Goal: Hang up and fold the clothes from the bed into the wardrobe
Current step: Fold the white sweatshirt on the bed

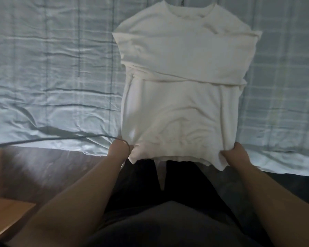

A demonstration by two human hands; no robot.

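Both my left hand (120, 149) and right hand (235, 154) have fingers clamped on hem corners of the white sweater (182, 68) on the bed (52, 68).

a home bedroom — bed (52, 77) with checked sheet, dark wooden floor (52, 168).

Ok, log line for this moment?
step: folding | sweater: flat on bed, sleeves folded across | left hand: grips hem corner | right hand: grips hem corner | next: likely fold upward
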